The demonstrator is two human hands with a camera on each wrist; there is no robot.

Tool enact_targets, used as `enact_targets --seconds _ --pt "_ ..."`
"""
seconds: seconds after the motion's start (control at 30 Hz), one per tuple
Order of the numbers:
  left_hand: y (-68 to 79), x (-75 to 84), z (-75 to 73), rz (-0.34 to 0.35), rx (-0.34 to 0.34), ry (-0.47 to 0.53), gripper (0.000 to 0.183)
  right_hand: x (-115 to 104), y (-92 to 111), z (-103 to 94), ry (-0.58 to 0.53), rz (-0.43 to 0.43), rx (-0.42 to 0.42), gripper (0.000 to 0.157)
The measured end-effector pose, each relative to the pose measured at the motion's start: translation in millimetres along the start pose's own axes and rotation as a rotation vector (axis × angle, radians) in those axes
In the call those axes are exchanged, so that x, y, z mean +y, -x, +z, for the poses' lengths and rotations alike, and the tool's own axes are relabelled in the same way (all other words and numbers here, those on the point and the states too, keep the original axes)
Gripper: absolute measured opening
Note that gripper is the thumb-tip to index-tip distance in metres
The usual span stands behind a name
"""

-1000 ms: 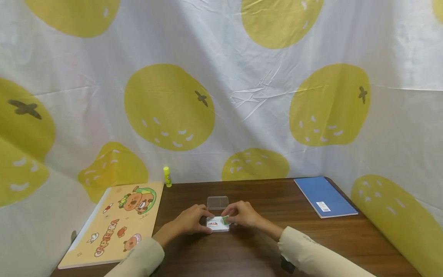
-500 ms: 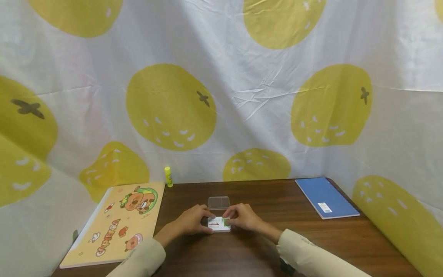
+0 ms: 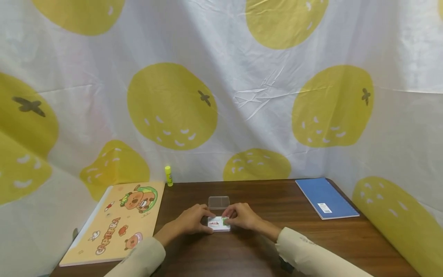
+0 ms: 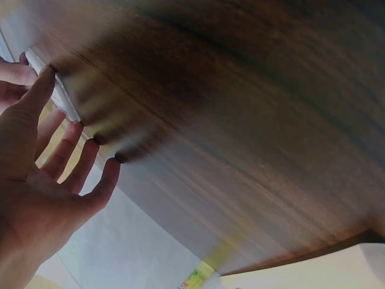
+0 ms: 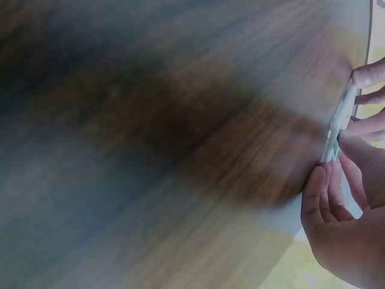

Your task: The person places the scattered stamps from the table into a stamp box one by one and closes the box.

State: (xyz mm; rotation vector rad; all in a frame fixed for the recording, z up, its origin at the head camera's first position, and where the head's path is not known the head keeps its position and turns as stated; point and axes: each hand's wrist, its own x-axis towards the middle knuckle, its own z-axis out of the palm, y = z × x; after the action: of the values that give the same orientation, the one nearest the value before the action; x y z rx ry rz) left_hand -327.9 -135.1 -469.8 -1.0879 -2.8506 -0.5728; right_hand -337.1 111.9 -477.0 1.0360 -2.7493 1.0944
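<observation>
A small flat clear plastic case [image 3: 219, 230] lies on the table in front of me, its transparent lid [image 3: 219, 202] folded open at the far side. A white card with red print [image 3: 214, 222] shows inside it. My left hand [image 3: 191, 219] grips the case's left end, thumb at the near edge and fingers at the far edge. At the right end, my right hand [image 3: 245, 216] pinches a small green piece [image 3: 225, 221] between thumb and fingers; its kind is too small to tell. In the right wrist view the fingers partly hide the case [image 5: 340, 117].
A capybara-print pad [image 3: 117, 227] lies along the table's left side. A yellow glue stick [image 3: 168, 176] stands at the back left edge. At the back right is a blue notebook [image 3: 327, 198] with a white label. A fruit-print curtain [image 3: 256, 115] hangs behind the table [image 3: 263, 254].
The green piece was tilted up a second ago and now appears to lie flatter at the case's right end. The left hand has kept its grip on the case.
</observation>
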Motion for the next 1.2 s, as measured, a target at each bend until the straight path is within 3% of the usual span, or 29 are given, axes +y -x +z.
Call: enact_targets --seconds 0.3,0.67,0.87,1.2 --pt "1.2 -0.2 1.3 -0.038 -0.007 -0.003 0.049 -1.4 -1.5 0.0 0.036 -0.012 -0.013 0.004" --pt "2.1 -0.4 -0.1 -0.042 -0.013 0.022 0.049 -0.5 1.6 0.1 0.028 -0.050 -0.008 0.004" --pt "-0.5 -3.0 -2.0 -0.033 -0.014 0.039 0.048 -2.4 0.7 -3.0 0.000 -0.031 -0.012 0.005" --pt "-4.6 -10.7 -14.2 -0.012 -0.014 0.240 0.038 4.4 1.5 -13.6 0.037 -0.049 0.006 0.008"
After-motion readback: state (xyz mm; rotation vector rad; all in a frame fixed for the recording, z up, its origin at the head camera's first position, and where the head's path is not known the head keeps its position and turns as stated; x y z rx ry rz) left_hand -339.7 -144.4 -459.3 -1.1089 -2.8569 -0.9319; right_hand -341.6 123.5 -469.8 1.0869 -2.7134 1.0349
